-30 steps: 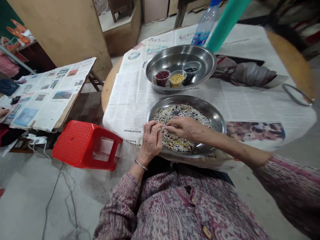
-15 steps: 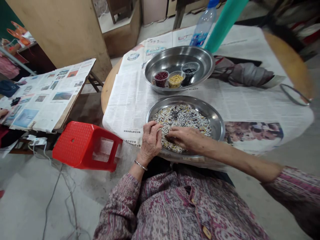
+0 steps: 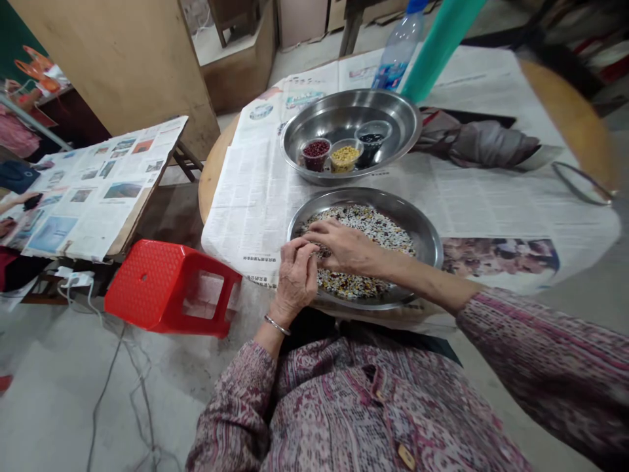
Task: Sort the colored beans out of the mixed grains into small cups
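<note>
My left hand (image 3: 296, 278) stays at the near left rim of a steel basin (image 3: 430, 246), its fingers curled together. Whatever they hold is hidden. Beside it, my right hand (image 3: 344, 248) reaches over the left part of the basin with bent fingers, the tips close to the left fingers. I cannot make out anything in its grasp. Inside the basin lies a spread of mixed grains (image 3: 373, 226), white, black, yellow and dark red. Part of this spread is covered by my right hand.
Behind stands a second steel basin (image 3: 314, 118) with cups of red beans (image 3: 316, 149), yellow beans (image 3: 344, 155) and black grains (image 3: 372, 139). A bottle (image 3: 397, 49), a green tube (image 3: 442, 49) and a folded umbrella (image 3: 481, 143) lie beyond. A red stool (image 3: 157, 285) stands left; a co-worker's hand (image 3: 17, 202) is at another table.
My right hand has moved from the grains in the near part of the basin up and left, to my left hand's fingers. My left hand has hardly moved.
</note>
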Demonstrator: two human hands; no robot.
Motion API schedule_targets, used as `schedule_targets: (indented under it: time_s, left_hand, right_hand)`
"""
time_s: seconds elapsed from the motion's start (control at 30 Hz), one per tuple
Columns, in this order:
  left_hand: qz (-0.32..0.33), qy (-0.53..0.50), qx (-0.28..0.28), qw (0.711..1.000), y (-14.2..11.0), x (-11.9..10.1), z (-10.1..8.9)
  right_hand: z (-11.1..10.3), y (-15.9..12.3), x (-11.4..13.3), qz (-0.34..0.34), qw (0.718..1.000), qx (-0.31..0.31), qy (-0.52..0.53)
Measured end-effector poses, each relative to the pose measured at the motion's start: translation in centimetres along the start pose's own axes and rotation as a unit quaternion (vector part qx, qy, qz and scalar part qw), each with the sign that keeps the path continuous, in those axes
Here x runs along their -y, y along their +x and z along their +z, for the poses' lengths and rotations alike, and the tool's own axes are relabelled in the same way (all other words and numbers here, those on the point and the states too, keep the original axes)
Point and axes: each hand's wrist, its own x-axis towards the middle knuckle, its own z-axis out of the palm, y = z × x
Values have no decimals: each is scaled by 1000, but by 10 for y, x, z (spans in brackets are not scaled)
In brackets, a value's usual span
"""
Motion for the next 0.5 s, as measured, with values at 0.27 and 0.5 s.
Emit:
schedule_targets:
  time_s: [0.27,0.5]
  left_hand:
    - [-3,-6,-3,1000,-3,1,1]
    - [-5,-4,2,1000,-2,1,0]
  right_hand:
    - [-23,-31,2,-114,984,137,-1]
    - [-50,-54,-42,80,991,38,-104]
